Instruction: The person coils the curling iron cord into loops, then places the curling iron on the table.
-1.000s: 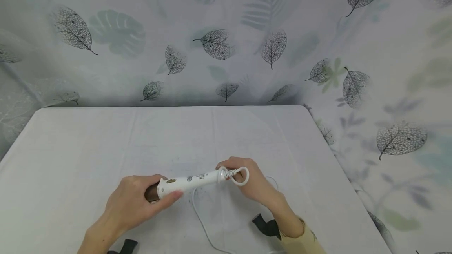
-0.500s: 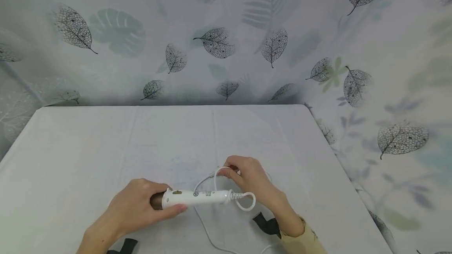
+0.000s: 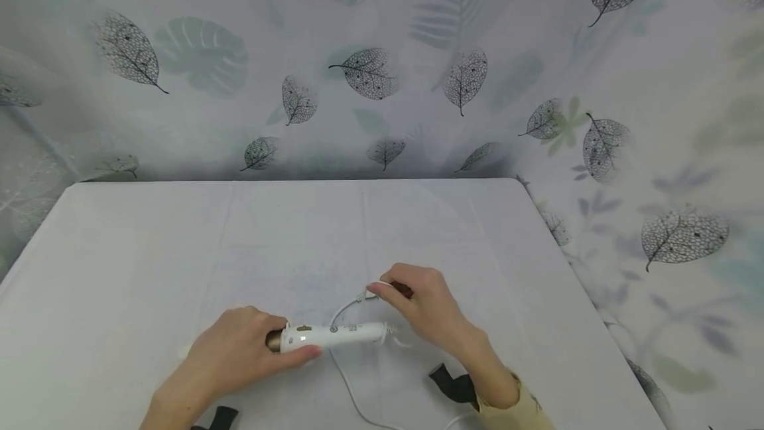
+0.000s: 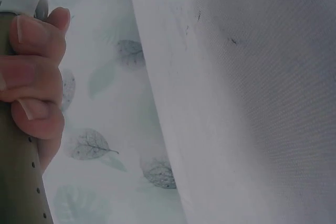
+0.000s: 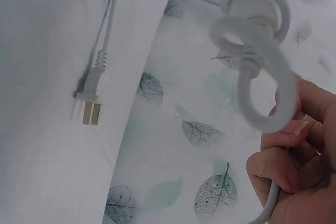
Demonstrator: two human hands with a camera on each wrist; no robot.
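While the white-handled appliance lies level over the near middle of the bench, the person's left grip is curled round its brown barrel. From the handle's right end the white cord bunches in loose loops, and the right grip pinches a length of it. A two-pronged plug, apart from those fingers, seems to lie on the bench. From where I stand, a hard tug could strain the cord where it meets the handle, or twist the barrel loose; loops drawn tight too fast could knot. Slack trailing toward the near side might snag beneath a forearm.
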